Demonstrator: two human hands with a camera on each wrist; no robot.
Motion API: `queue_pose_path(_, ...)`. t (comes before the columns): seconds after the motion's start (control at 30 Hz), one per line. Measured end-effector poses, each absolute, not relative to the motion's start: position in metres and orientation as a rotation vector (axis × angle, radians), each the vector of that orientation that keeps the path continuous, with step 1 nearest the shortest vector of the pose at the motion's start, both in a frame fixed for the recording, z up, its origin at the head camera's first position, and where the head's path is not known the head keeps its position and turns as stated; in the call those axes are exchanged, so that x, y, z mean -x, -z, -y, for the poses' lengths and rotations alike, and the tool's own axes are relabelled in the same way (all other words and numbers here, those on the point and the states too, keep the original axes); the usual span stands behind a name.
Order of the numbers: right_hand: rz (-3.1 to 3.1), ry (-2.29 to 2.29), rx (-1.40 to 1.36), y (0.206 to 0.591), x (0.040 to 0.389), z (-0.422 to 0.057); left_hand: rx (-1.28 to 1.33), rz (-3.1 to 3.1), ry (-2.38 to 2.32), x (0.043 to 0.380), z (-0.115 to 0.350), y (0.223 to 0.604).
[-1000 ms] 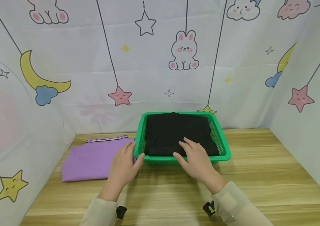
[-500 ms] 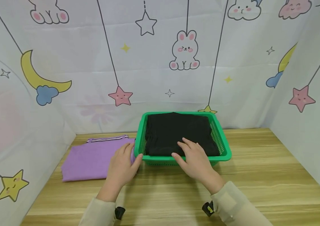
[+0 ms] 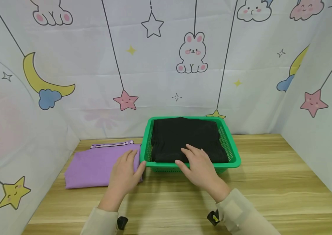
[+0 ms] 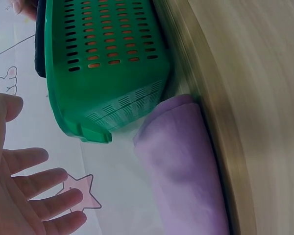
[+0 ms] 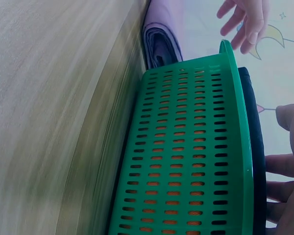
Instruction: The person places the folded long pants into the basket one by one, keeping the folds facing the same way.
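A green slotted plastic basket [image 3: 185, 165] stands at the table's back, with folded black cloth [image 3: 183, 137] filling its top. Left of it lies a folded purple garment [image 3: 92, 168] with black-and-white striped trim. My left hand [image 3: 124, 173] hovers over the garment's right end, by the basket's front left corner. The left wrist view shows that hand's fingers [image 4: 49, 200] spread apart, holding nothing. My right hand [image 3: 199, 168] is over the basket's front rim, fingers lightly bent. In the right wrist view its fingertips [image 5: 279, 188] are right at the black cloth's top.
Through the basket's slots something orange [image 5: 174, 183] shows below the black cloth. A printed white curtain [image 3: 160, 71] hangs close behind the basket and along both sides. The wooden table [image 3: 271, 182] extends to the right and in front of the basket.
My left hand has drifted a little left, off the basket's corner and farther over the purple garment. The right hand has shifted slightly left above the black cloth. Basket and clothes stay put.
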State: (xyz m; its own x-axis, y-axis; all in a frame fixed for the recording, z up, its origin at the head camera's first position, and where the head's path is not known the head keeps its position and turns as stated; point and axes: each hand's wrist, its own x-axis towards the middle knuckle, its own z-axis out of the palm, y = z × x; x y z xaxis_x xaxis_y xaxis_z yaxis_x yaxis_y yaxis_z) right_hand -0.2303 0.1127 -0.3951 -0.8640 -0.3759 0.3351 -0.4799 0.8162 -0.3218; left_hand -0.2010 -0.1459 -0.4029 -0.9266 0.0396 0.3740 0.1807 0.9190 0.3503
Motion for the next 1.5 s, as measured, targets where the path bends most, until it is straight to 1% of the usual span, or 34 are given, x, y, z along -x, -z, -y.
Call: queue_pose_path(1.5,2.72,-0.587,-0.755,0.394,0.226,-0.084,0.09,2.751,0.568,0.195,0.167,0.405)
